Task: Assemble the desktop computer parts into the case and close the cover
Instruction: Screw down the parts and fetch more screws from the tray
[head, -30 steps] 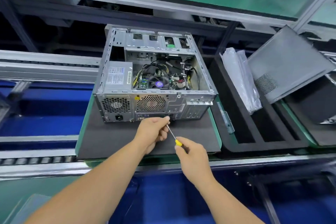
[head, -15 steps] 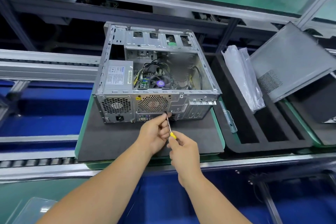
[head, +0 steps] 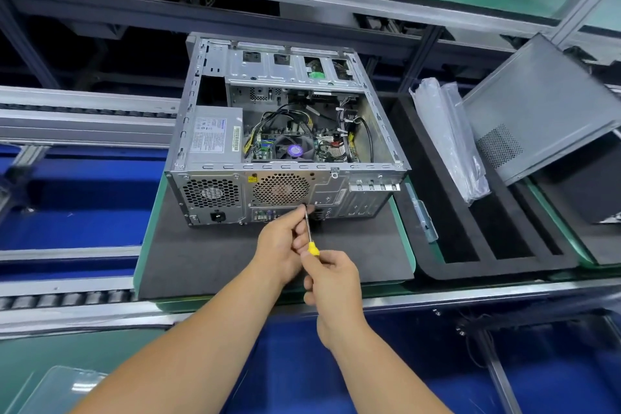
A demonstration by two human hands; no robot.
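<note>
mostly black foam mat (head: 215, 265) on green pallet (head: 405, 247), open case (head: 285, 158) atop

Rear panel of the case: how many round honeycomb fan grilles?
2. One grille sits at the left end of the rear panel, above the power socket; the other grille is near the middle, just above the screwdriver tip. None seems hidden.

Open case (head: 285, 144) on mat; cover (head: 537, 104) leaning right.
</note>
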